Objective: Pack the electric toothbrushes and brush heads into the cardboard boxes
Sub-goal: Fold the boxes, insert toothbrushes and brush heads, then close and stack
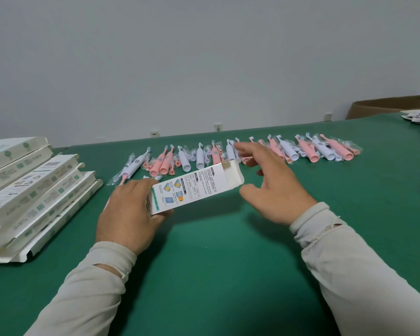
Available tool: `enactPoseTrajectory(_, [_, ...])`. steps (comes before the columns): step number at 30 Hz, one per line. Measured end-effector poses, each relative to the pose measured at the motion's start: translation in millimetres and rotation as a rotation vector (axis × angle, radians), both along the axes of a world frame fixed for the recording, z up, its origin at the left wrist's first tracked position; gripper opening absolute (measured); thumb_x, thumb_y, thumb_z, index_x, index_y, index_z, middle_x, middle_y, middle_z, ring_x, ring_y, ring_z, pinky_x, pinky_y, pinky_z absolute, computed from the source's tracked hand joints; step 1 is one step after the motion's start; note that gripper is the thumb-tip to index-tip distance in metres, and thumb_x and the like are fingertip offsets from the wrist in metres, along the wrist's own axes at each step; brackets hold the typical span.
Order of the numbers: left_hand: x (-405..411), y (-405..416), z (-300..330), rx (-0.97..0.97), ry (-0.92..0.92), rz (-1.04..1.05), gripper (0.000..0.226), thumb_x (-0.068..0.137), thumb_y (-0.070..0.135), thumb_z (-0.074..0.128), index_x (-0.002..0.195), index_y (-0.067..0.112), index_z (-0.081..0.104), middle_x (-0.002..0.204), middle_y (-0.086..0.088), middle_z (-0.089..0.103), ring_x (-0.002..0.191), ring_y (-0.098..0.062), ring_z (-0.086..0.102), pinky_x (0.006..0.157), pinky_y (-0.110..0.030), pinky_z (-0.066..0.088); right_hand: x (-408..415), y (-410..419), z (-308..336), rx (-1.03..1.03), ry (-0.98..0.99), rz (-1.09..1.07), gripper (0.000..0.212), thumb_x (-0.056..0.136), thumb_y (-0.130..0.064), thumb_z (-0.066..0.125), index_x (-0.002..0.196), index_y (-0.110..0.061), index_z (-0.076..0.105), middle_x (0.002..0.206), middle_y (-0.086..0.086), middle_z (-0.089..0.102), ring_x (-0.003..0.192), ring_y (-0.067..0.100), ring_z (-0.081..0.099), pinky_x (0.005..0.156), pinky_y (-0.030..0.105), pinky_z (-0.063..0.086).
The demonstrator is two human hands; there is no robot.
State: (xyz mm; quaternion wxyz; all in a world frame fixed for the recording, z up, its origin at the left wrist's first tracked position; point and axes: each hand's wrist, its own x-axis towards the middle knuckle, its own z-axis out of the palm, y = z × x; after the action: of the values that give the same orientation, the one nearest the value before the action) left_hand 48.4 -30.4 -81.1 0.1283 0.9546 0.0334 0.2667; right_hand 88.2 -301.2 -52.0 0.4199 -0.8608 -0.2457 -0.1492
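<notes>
Gripping one end of a white cardboard box (196, 187) in my left hand (129, 214), I hold it above the green table (228, 263), its printed panel of diagrams and text facing up and its far end flaps open. My right hand (274, 190) hovers just beside that open end, fingers spread, holding nothing. Pink and white electric toothbrushes (240, 154) in clear wrappers line the table beyond; flattened boxes (32, 190) are stacked to my left.
</notes>
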Motion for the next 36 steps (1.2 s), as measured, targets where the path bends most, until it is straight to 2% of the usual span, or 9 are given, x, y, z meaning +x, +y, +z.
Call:
enactPoseTrajectory(3, [0.7,2.1,-0.8,0.002,-0.004,0.002,0.057,0.074,0.048,0.080,0.123,0.030,0.057,0.115,0.003,0.062,0.104,-0.023,0.050,0.080,-0.041,0.048,0.8,-7.3,0.8,-0.169,0.028,0.042,0.077,0.080,-0.029,0.056,0.149,-0.051,0.030,0.153,-0.016,0.033,0.139,0.005,0.034,0.112,0.032,0.036])
enactPoseTrajectory(5, [1.4,2.0,-0.8,0.016,-0.001,0.001,0.057,0.074,0.050,0.079,0.123,0.030,0.057,0.115,0.004,0.061,0.104,-0.022,0.050,0.079,-0.040,0.048,2.9,-5.6,-3.6,-0.095,0.034,0.083,0.065,0.089,-0.022,0.059,0.146,-0.044,0.040,0.143,-0.019,0.041,0.124,-0.007,0.045,0.104,0.023,0.041])
enactPoseTrajectory(8, [1.7,1.5,-0.4,0.008,0.006,-0.002,0.055,0.075,0.051,0.077,0.122,0.031,0.057,0.113,0.005,0.061,0.104,-0.021,0.050,0.079,-0.041,0.049,5.1,-1.8,-6.0,-0.007,-0.013,0.049,0.044,0.093,-0.018,0.063,0.134,-0.034,0.058,0.124,-0.018,0.052,0.106,-0.006,0.055,0.093,0.018,0.044])
enactPoseTrajectory(14, [0.0,-0.2,0.2,-0.017,-0.004,-0.019,0.052,0.076,0.052,0.076,0.120,0.034,0.056,0.111,0.009,0.060,0.102,-0.018,0.048,0.078,-0.044,0.051,4.6,8.1,-7.5,0.205,0.043,0.056,0.029,0.091,-0.018,0.069,0.108,-0.042,0.069,0.125,-0.025,0.052,0.110,-0.007,0.055,0.087,0.000,0.038])
enactPoseTrajectory(18, [-0.1,-0.3,-0.2,-0.026,0.000,-0.039,0.052,0.075,0.051,0.077,0.119,0.033,0.056,0.111,0.007,0.060,0.102,-0.020,0.049,0.080,-0.045,0.050,5.3,17.0,-7.9,0.480,0.186,0.108,0.029,0.087,-0.013,0.075,0.092,-0.041,0.075,0.124,-0.020,0.061,0.114,0.004,0.061,0.098,0.027,0.048])
enactPoseTrajectory(21, [0.3,-2.3,-2.0,-0.049,0.002,-0.056,0.050,0.075,0.050,0.077,0.117,0.033,0.056,0.108,0.008,0.060,0.100,-0.020,0.049,0.077,-0.043,0.049,5.7,17.5,-10.8,0.655,0.313,0.152,0.027,0.086,-0.007,0.075,0.084,-0.033,0.080,0.111,-0.011,0.074,0.094,0.014,0.066,0.075,0.025,0.056])
enactPoseTrajectory(25, [1.6,-4.1,-4.3,-0.081,0.005,-0.068,0.045,0.074,0.050,0.077,0.111,0.035,0.056,0.100,0.011,0.057,0.093,-0.017,0.048,0.073,-0.041,0.048,6.9,16.5,-14.5,0.725,0.390,0.189,0.021,0.090,-0.007,0.072,0.091,-0.027,0.080,0.107,0.000,0.076,0.093,0.019,0.070,0.072,0.027,0.056])
enactPoseTrajectory(31, [3.0,-2.7,-4.9,-0.115,-0.005,-0.095,0.041,0.074,0.052,0.076,0.105,0.034,0.058,0.094,0.012,0.058,0.087,-0.016,0.049,0.070,-0.040,0.047,5.1,19.8,-15.1,0.655,0.379,0.255,0.029,0.098,-0.017,0.062,0.114,-0.040,0.068,0.110,-0.008,0.076,0.084,0.012,0.072,0.071,0.027,0.058])
enactPoseTrajectory(36, [3.0,-2.3,-5.6,-0.141,0.004,-0.110,0.043,0.073,0.052,0.077,0.108,0.034,0.060,0.096,0.011,0.060,0.089,-0.017,0.051,0.074,-0.042,0.049,5.9,20.9,-16.9,0.667,0.359,0.249,0.028,0.098,-0.015,0.063,0.118,-0.033,0.069,0.111,-0.010,0.076,0.091,0.007,0.070,0.076,0.029,0.057])
